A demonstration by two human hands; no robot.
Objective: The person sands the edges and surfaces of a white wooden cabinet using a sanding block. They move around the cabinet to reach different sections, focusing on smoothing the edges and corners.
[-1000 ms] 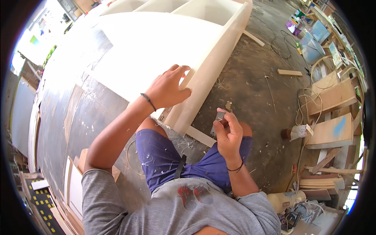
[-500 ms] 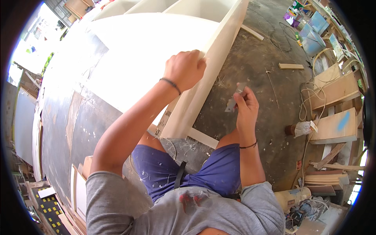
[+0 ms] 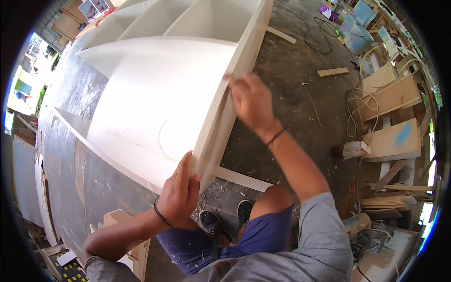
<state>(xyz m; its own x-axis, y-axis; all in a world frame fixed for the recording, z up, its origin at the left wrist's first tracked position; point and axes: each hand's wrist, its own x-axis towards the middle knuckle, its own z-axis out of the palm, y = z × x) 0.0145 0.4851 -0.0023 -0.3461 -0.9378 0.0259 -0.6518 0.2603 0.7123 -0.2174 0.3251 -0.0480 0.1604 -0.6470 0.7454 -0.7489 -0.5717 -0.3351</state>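
Observation:
A large white shelf cabinet (image 3: 155,103) lies on the dusty concrete floor, its dividers reaching toward the top of the view. My left hand (image 3: 181,192) grips the near corner of its side panel, thumb on the inner face. My right hand (image 3: 251,101) lies along the panel's outer edge farther up, fingers stretched toward the far end. Anything under that palm is hidden. Both wrists wear dark bands. My knee in blue shorts (image 3: 272,207) is bent just below the cabinet.
A white wood strip (image 3: 242,179) lies on the floor under the cabinet's corner. Boards and plywood offcuts (image 3: 392,141) are stacked at the right with coiled cables (image 3: 357,108). A blue bucket (image 3: 359,40) stands far right; a power tool (image 3: 364,239) lies at lower right.
My left hand slid down from the panel's middle to its near corner. My right hand, which held a small grey piece by my knee, rose onto the panel's edge.

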